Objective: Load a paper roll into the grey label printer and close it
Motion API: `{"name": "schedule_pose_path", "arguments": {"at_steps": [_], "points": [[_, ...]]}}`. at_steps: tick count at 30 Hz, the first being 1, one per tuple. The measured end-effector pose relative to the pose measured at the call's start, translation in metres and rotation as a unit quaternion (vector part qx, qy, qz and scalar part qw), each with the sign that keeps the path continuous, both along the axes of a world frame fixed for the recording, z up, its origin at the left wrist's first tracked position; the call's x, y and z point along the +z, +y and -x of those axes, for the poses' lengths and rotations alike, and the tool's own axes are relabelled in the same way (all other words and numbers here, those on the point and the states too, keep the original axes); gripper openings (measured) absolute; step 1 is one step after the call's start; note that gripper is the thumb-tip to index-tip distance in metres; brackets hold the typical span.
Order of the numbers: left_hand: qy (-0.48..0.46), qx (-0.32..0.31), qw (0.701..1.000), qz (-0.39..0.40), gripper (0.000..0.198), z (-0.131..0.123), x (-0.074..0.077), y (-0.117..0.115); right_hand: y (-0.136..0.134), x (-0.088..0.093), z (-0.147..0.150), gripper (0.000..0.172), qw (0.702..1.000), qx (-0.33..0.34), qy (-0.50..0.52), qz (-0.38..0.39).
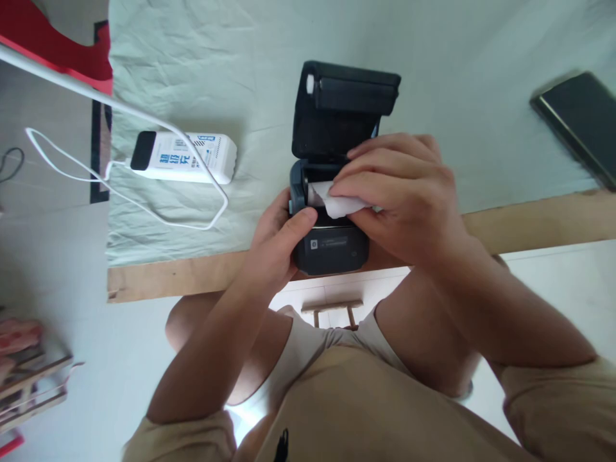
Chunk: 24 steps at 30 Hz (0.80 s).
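A small dark label printer [332, 247] stands at the near edge of the table, its lid [344, 106] flipped open and upright. My left hand [276, 240] grips the printer's left side, thumb on its top edge. My right hand [402, 192] is closed on the white paper roll [337, 200], which sits in the open compartment with its loose end pinched under my fingers.
A pale green cloth [202, 64] covers the wooden table [158, 279]. A white power bank [185, 157] with a white cable [72, 170] lies to the left. A dark phone [580, 122] lies at the far right. Red objects [52, 38] sit at the top left.
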<state>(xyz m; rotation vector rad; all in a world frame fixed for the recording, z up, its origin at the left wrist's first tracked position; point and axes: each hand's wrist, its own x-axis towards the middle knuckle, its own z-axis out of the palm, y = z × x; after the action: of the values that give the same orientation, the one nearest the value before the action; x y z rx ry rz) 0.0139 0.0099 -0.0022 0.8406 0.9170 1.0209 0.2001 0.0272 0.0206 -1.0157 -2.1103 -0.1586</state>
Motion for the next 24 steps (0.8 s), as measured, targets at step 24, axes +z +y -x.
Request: {"name": "schedule_pose_path", "arguments": {"at_steps": [24], "points": [[0.100,-0.016,0.987,-0.124,0.102,0.010,-0.017,-0.004,-0.002,0.002,-0.020,0.043,0.983,-0.056,0.163,0.058]]}}
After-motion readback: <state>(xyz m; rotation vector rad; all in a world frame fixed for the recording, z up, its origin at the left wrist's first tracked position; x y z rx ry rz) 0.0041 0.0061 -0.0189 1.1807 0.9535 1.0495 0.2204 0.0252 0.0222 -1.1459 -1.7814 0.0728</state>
